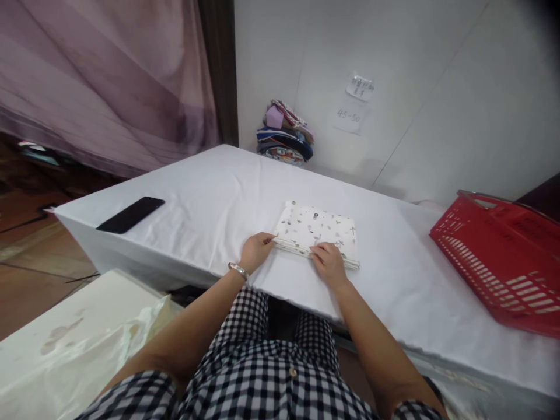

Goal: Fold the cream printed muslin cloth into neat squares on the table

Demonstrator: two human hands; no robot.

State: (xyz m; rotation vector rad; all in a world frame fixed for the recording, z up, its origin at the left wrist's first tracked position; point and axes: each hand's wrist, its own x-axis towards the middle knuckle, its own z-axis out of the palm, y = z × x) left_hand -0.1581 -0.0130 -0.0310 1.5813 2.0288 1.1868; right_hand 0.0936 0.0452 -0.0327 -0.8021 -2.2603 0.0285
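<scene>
Folded printed cloth (318,232) lies flat on the white table (210,210), left of the red basket (503,262). Left hand (256,251) pinches its near-left corner; right hand (328,263) presses fingers flat on the near edge, keeping the layers square.

Centre frame, we see the left hand (256,249) and right hand (329,264) resting on a folded cloth's (317,232) near edge; phone (130,214) left, red basket (503,262) right, on the table (210,198).
</scene>
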